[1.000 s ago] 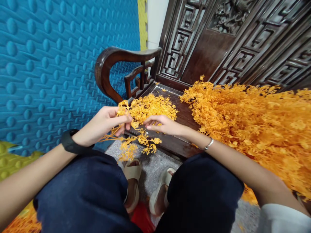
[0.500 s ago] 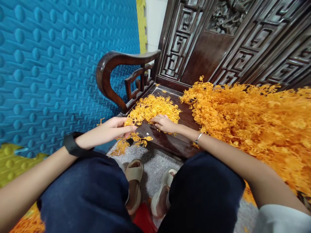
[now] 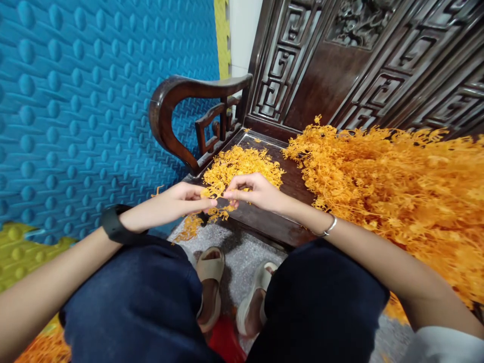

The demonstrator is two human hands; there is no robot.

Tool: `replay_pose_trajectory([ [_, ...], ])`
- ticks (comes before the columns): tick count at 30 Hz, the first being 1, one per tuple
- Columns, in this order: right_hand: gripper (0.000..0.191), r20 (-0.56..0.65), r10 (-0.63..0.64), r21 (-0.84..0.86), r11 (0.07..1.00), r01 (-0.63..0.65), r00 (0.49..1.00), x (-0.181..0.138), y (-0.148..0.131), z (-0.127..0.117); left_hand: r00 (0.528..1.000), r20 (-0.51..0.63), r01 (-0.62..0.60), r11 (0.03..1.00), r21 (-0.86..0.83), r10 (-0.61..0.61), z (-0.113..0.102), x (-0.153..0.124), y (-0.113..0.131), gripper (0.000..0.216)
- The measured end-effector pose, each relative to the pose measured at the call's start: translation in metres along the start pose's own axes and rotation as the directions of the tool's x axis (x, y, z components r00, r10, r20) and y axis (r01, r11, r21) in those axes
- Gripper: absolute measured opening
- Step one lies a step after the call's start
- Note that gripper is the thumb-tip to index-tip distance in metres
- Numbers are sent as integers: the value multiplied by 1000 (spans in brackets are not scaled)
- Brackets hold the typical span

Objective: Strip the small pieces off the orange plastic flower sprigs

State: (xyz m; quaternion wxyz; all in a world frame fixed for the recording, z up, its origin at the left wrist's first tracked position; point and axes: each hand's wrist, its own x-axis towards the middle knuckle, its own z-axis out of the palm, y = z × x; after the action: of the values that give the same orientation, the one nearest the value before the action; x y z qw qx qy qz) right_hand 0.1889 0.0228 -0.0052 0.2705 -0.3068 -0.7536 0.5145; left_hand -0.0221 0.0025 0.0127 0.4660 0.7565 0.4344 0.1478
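Observation:
My left hand (image 3: pixel 185 198) is closed, with thumb and fingers pinching some yellow plastic flower pieces (image 3: pixel 214 189) above the seat's front edge. From the right, my right hand (image 3: pixel 257 191) meets it, and its closed fingertips pinch at the same yellow pieces; exactly what lies between them is partly hidden. Just behind both hands, a loose heap of small yellow flower pieces (image 3: pixel 247 160) lies on the dark wooden seat (image 3: pixel 297 174). Below my left hand a strand of orange-yellow pieces (image 3: pixel 190 228) hangs over the edge.
A large pile of orange plastic flower strands (image 3: pixel 397 186) fills the right of the bench. The curved wooden armrest (image 3: pixel 166 108) rises at the left, and the carved backrest (image 3: pixel 317 80) at the back. Blue foam matting (image 3: pixel 75 121) lies left. A red object (image 3: pixel 227 340) shows between my sandals.
My right hand has lifted from the yellow heap and moved left to meet my left hand, its fingertips now at the pieces there. My left hand has barely moved.

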Motion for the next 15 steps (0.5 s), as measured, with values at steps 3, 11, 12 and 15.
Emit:
replay_pose_trajectory([
  [3,29,-25,23,-89,996,-25,999,-1,-1,-7,996,-80,26,999,-39,-29,0,0,4,32],
  [11,30,-117,33,-75,996,-42,993,-9,-5,-18,976,-219,-28,997,-69,12,6,-5,17,30],
  [12,30,-132,43,-49,998,-49,990,-9,-6,-18,968,-248,-42,997,-66,24,7,-6,17,30],
  [15,30,-180,48,-11,999,-51,982,-9,-11,-17,946,-323,-65,996,-63,42,11,-7,20,31],
])
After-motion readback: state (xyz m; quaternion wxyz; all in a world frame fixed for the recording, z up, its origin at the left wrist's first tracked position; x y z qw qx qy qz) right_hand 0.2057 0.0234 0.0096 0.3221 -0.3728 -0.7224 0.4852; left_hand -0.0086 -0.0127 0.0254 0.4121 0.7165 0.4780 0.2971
